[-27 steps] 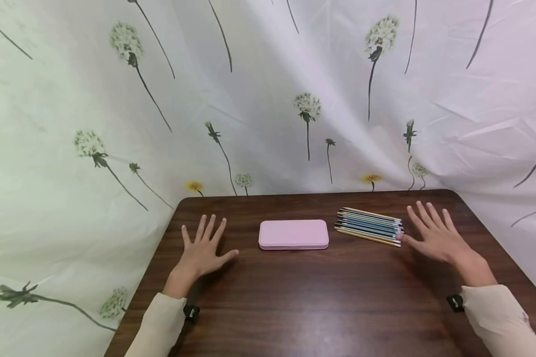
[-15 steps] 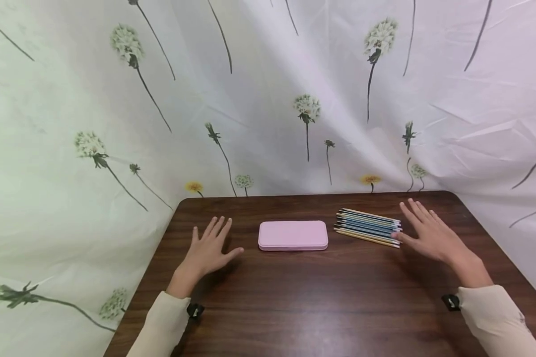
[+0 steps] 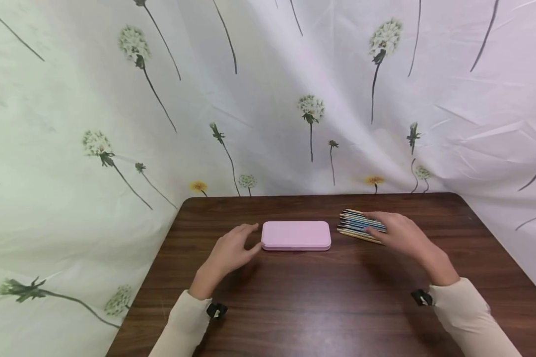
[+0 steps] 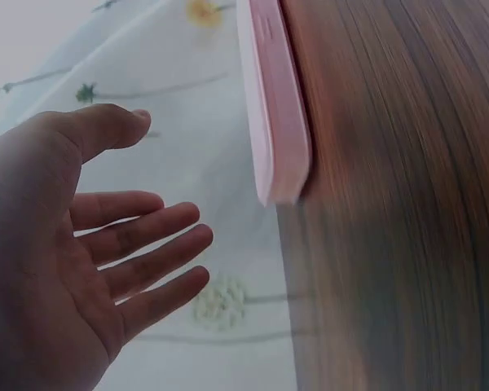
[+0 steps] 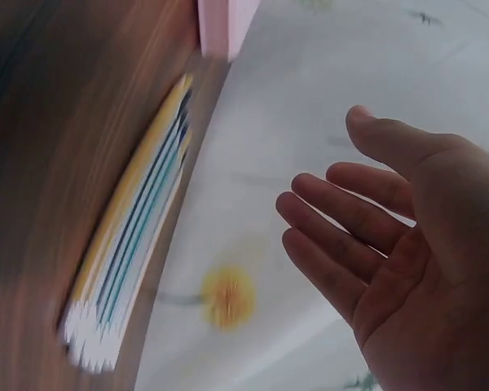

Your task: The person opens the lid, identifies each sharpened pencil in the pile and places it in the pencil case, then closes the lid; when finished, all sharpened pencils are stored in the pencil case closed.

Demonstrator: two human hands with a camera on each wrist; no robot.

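Note:
A pink pencil case (image 3: 296, 234), its lid closed, lies flat near the middle of the table. To its right is a row of pencils (image 3: 355, 225), blue, black and yellow, laid side by side. My left hand (image 3: 230, 252) is at the left end of the case, thumb and fingers apart; the left wrist view shows it holding nothing, with a gap to the case (image 4: 281, 106). Over the right part of the pencils hovers my right hand (image 3: 402, 235), hiding their ends in the head view. In the right wrist view its relaxed fingers (image 5: 342, 220) are apart from the pencils (image 5: 130, 236).
Everything lies on a dark wooden table (image 3: 295, 302) with rounded far corners. Behind it hangs a pale curtain (image 3: 259, 99) printed with dandelions. A small black device (image 3: 216, 311) is strapped at each wrist.
Both hands have moved inward from the table's sides, the left to the pencil case and the right over the pencils. Their spread fingers have drawn closer together. Case and pencils stay put.

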